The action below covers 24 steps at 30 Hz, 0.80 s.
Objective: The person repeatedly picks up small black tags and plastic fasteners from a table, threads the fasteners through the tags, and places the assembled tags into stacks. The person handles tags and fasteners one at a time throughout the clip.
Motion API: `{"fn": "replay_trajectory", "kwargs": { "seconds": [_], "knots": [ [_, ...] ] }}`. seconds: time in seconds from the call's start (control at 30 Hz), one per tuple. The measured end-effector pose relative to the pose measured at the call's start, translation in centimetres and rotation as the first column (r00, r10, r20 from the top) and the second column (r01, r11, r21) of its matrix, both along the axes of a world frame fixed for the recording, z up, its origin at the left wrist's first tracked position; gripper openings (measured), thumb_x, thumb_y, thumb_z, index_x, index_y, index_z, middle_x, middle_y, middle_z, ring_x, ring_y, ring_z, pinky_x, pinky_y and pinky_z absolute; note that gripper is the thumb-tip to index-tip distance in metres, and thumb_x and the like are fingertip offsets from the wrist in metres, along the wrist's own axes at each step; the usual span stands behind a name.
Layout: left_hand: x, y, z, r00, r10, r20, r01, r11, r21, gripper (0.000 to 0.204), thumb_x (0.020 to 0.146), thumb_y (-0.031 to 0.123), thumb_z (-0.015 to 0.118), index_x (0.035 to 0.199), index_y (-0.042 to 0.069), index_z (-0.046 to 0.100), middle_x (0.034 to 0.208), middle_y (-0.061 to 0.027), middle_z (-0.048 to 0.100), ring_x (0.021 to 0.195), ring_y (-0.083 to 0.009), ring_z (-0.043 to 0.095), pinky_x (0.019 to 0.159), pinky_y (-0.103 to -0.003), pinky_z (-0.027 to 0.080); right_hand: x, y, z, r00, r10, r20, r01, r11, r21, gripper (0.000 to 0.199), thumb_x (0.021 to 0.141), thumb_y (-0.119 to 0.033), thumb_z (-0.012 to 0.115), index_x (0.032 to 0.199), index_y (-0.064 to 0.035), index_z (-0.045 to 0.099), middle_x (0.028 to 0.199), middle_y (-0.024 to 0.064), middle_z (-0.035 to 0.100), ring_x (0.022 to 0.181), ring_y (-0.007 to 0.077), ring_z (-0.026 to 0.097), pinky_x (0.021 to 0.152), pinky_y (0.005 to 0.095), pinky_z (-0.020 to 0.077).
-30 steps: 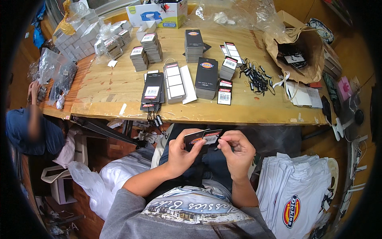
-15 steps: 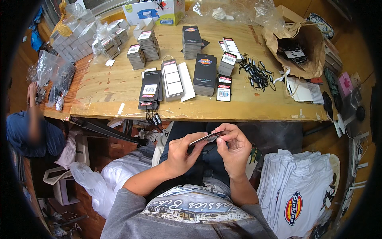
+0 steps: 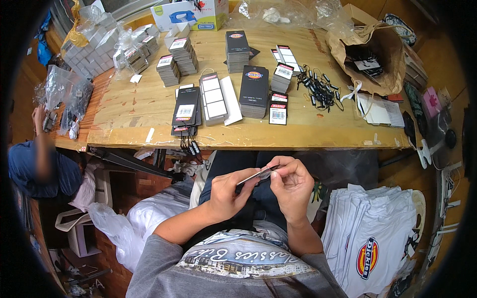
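Pinching dark tags (image 3: 259, 175) above the lap, just off the near edge of the table (image 3: 126, 116).

Left hand (image 3: 229, 193) clamps the tags between thumb and fingers; right hand (image 3: 292, 186) nips their right end, the two hands nearly meeting. From where I stand the tags show almost edge-on, faces hard to make out. On the table: tag stacks (image 3: 254, 94) behind the near edge, black cords (image 3: 320, 89) heaped right of them, brown paper bag (image 3: 344, 55) toward the right edge. Hanging cords (image 3: 190, 146) dangle at the near edge, left of the hands. White shirts (image 3: 370, 233) piled below the near right corner.
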<state>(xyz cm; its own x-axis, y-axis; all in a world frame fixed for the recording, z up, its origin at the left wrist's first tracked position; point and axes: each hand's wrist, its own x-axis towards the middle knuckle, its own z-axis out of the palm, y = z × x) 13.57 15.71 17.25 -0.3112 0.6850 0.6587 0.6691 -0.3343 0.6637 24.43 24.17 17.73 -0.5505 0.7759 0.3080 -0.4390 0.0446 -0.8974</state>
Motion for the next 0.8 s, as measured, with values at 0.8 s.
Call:
{"fn": "replay_trajectory", "kwargs": {
  "seconds": [0.8],
  "knots": [
    [-0.2, -0.7, 1.7, 0.986, -0.075, 0.147, 0.099, 0.981, -0.166, 0.034, 0.074, -0.005, 0.055, 0.107, -0.002, 0.045, 0.091, -0.0148, 0.06, 0.075, -0.0217, 0.062, 0.059, -0.025, 0.049, 0.4, 0.7, 1.0, 0.97, -0.209, 0.121, 0.126, 0.867, 0.481, 0.015, 0.062, 0.009, 0.059, 0.071, 0.0003, 0.05, 0.099, 0.0175, 0.051, 0.094, 0.0241, 0.052, 0.082, 0.0322, 0.0408]
  ]
}}
